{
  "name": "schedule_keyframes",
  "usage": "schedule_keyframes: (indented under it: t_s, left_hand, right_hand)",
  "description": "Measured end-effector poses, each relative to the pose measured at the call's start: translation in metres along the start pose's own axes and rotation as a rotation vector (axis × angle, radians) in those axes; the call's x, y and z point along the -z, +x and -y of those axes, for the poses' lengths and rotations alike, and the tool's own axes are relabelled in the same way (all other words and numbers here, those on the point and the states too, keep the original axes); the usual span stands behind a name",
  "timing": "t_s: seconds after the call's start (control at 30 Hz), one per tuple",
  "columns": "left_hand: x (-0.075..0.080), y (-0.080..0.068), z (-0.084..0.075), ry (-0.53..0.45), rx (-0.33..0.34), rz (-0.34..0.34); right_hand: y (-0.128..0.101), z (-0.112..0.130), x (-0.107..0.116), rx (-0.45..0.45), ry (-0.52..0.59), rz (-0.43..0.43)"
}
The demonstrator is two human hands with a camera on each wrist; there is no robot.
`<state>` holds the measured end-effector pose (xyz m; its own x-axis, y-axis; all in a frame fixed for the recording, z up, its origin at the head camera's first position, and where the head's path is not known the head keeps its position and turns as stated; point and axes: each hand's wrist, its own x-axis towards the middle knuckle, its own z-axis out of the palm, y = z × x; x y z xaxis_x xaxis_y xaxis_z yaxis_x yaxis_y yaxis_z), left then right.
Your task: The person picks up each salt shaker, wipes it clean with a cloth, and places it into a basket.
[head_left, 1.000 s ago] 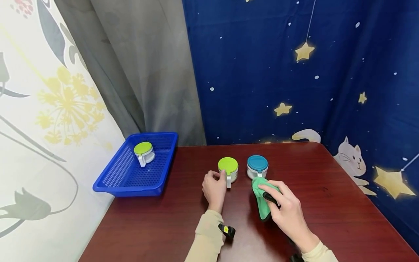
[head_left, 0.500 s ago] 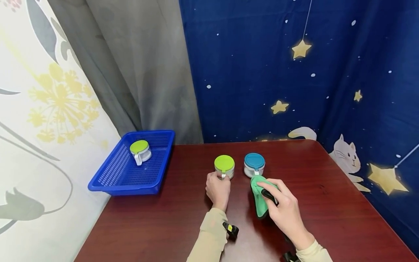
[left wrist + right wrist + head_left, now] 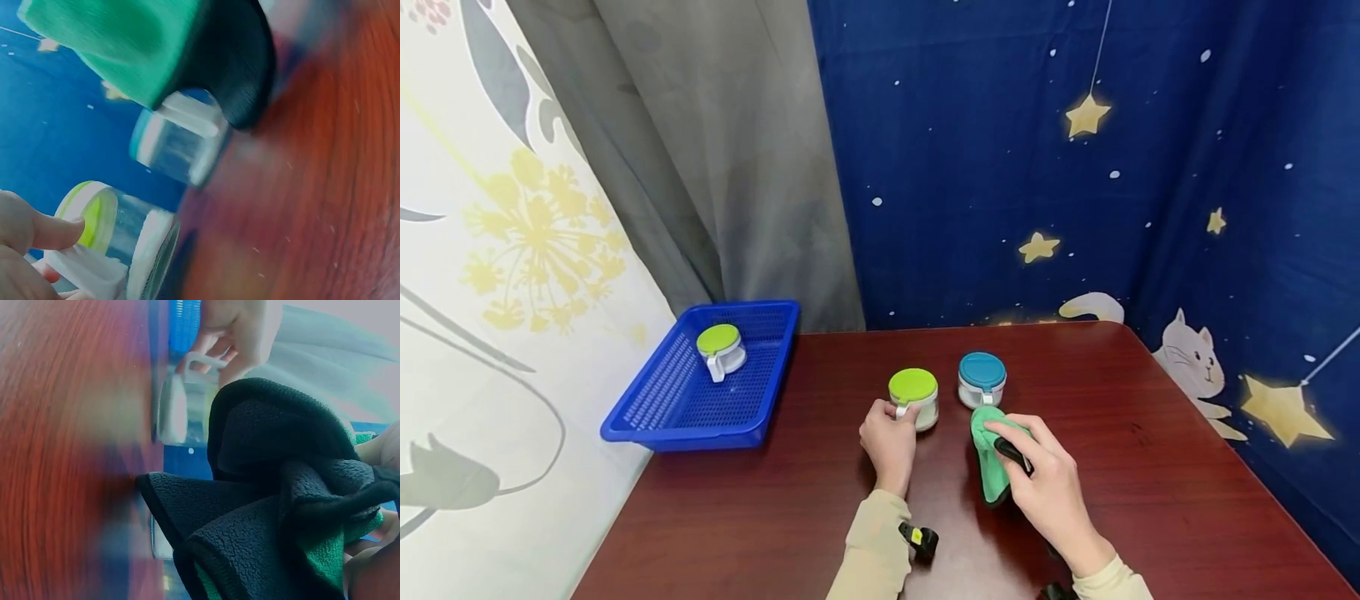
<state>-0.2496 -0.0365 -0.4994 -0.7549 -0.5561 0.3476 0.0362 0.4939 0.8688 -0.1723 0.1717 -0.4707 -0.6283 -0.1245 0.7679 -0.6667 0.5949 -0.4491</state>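
Note:
My left hand [image 3: 887,446] pinches the white handle of a clear seasoning jar [image 3: 914,387] with a lime-green lid. In the left wrist view the thumb lies along that handle [image 3: 87,269], and white contents show at the jar's bottom. My right hand [image 3: 1052,492] holds a folded cloth [image 3: 991,467], bright green on one face and dark grey with black edging on the other, as the right wrist view shows. The cloth hangs in front of a second seasoning jar [image 3: 982,375] with a blue lid, overlapping its handle in the head view.
A blue plastic basket [image 3: 703,439] stands at the left of the reddish-brown table [image 3: 760,525]. Inside it sits another green-lidded jar [image 3: 721,348]. Curtains hang behind the table's back edge. A black strap device [image 3: 920,539] is on the left wrist.
My left hand went from beside the green-lidded jar to gripping its handle; the jar now sits slightly nearer with its handle turned leftward. The right hand with the cloth has barely moved.

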Motion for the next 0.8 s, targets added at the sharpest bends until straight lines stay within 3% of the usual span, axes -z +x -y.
schedule_keyframes:
  t_s: [0.23, 0.4, 0.5, 0.67, 0.8]
  left_hand:
    - [0.027, -0.006, -0.02, -0.118, 0.006, 0.066]
    - [0.042, -0.013, -0.039, -0.251, 0.051, 0.197]
    - [0.048, -0.019, -0.048, -0.283, 0.043, 0.244]
    - [0.055, -0.021, -0.054, -0.242, -0.035, 0.198]
    - [0.061, -0.024, -0.054, -0.16, -0.083, 0.139]
  right_hand:
    - [0.004, 0.003, -0.007, -0.006, 0.012, -0.001]
    - [0.011, 0.008, -0.013, 0.002, 0.031, -0.005]
    - [0.015, 0.011, -0.016, 0.007, 0.044, -0.004]
    - [0.02, 0.018, -0.018, 0.016, 0.067, -0.016]
    - [0.028, 0.029, -0.015, 0.059, 0.089, -0.075]
